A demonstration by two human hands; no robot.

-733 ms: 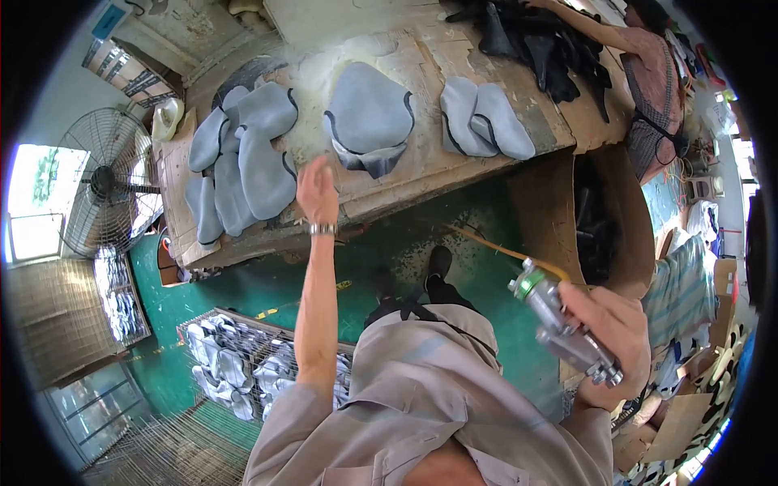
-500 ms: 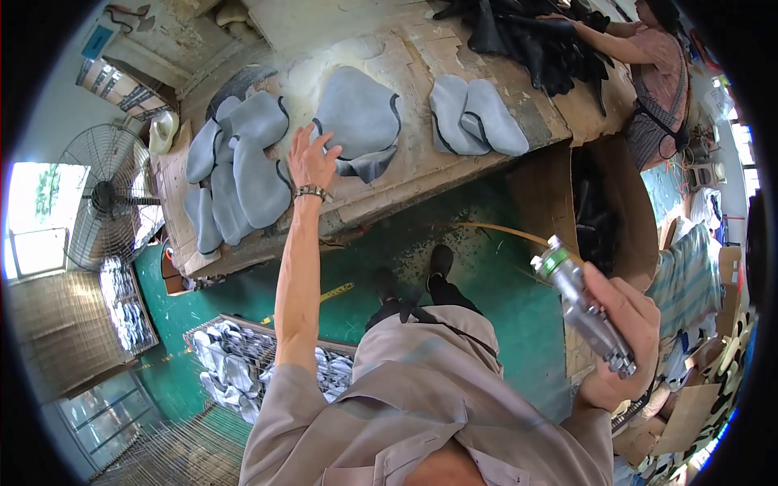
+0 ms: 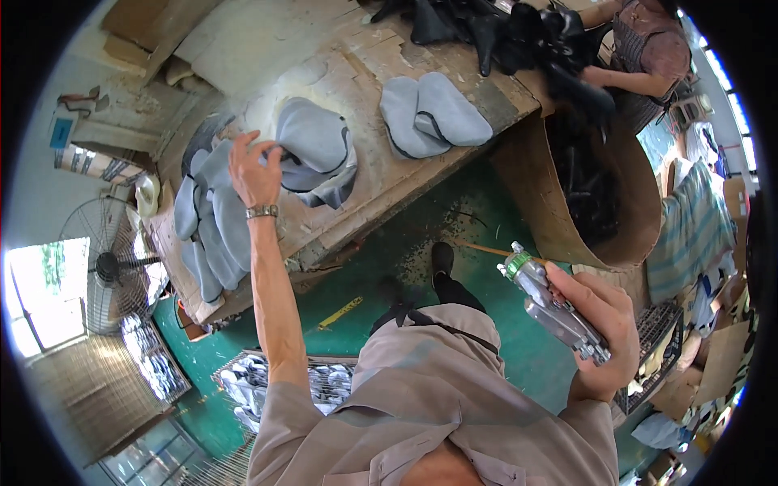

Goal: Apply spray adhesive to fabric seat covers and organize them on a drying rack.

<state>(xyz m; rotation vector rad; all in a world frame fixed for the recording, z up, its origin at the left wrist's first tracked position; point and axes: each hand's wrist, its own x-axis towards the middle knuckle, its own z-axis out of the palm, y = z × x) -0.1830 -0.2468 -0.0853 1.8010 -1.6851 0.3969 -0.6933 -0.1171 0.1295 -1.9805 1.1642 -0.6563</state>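
My left hand (image 3: 258, 172), with a metal watch band at the wrist, pinches the left edge of a grey fabric piece (image 3: 312, 134) with black edging. The piece is partly lifted there and shows a dark fold underneath. More grey sock-shaped pieces (image 3: 217, 190) lie overlapping just left of this hand, partly hidden by it. Two matching grey pieces (image 3: 433, 116) rest side by side to the right. Above the floor at the right, my right hand (image 3: 604, 324) is closed around a silver metal hand tool with a green ring (image 3: 559, 316), its ringed end pointing up and left.
The worn wooden workbench (image 3: 365, 198) carries pale powder. Black rubbery items (image 3: 519, 36) heap at its far right, where another person (image 3: 648, 61) handles them. A tall cardboard bin (image 3: 527, 190) holds more. A standing fan (image 3: 105, 267) and a rack of grey pieces (image 3: 324, 381) stand leftward.
My left hand has taken hold of the grey piece's edge and raised it. The view has turned right. The other person's arm has lowered toward the bin. My right hand still holds the tool.
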